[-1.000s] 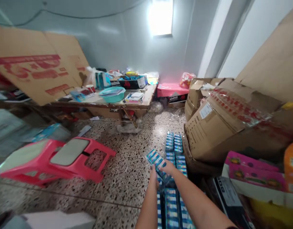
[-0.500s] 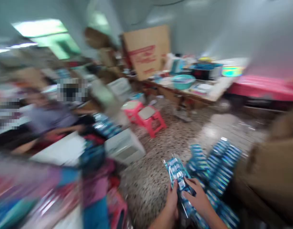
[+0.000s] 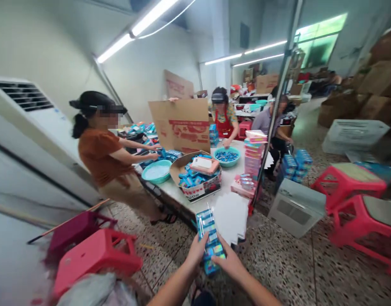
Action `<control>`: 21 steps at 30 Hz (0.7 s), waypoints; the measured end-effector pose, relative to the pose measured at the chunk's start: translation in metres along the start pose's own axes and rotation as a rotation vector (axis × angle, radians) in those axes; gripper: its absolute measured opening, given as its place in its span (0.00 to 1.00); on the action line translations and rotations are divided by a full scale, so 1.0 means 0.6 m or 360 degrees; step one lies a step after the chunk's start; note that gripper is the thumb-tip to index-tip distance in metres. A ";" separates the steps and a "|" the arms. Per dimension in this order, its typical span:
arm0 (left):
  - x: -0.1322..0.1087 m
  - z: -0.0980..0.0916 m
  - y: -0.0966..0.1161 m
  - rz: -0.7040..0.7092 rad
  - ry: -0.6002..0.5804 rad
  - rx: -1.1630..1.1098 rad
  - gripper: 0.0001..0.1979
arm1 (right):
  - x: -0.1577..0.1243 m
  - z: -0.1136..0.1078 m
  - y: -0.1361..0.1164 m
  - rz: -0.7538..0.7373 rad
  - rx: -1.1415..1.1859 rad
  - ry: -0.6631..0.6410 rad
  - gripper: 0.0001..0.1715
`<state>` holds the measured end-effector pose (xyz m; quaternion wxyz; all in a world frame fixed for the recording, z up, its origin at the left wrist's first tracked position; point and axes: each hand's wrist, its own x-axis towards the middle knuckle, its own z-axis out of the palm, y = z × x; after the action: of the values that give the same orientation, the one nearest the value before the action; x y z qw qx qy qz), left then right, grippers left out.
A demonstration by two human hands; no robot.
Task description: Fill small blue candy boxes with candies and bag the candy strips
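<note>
Between both hands I hold a long pack of small blue boxes (image 3: 205,223) in clear film, tilted away from me above the floor by the table's near corner. My left hand (image 3: 197,250) grips its left side with the thumb on top. Along the right side, my right hand (image 3: 229,257) is closed on it, thumb lying across the front. Just beyond the pack, a stack of white sheets (image 3: 232,216) lies on the table (image 3: 195,207). Behind it stands an open carton (image 3: 200,193) filled with blue packets, a pink-and-white box on top.
Turquoise basins (image 3: 156,172) stand on the table beside a pile of pink boxes (image 3: 253,159). Co-workers (image 3: 101,157) work around it. Pink stools (image 3: 96,259) are at left and right, a white plastic bin (image 3: 297,206) on the right floor. A metal pole (image 3: 276,102) rises at the table's edge.
My view has swung left, from the floor stacks of blue packs to the work table. The pack has come along in both hands and remains held.
</note>
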<state>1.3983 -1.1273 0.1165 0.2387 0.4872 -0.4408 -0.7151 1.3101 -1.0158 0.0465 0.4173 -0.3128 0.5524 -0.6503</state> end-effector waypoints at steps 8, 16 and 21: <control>0.228 -0.189 0.210 0.0333 0.0226 -0.0095 0.26 | 0.336 0.226 -0.122 -0.0047 -0.0106 -0.0145 0.42; 0.412 -0.218 0.373 0.0346 0.0141 -0.0353 0.30 | 0.611 0.279 -0.198 -0.0198 -0.0540 -0.0246 0.36; 0.567 -0.235 0.490 0.0235 0.0244 -0.0449 0.26 | 0.819 0.330 -0.212 -0.0232 -0.0790 -0.0264 0.34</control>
<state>1.3606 -1.5919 0.1854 0.3893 0.4683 -0.3512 -0.7112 1.2327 -1.5375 0.1829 0.3237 -0.4967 0.6348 -0.4956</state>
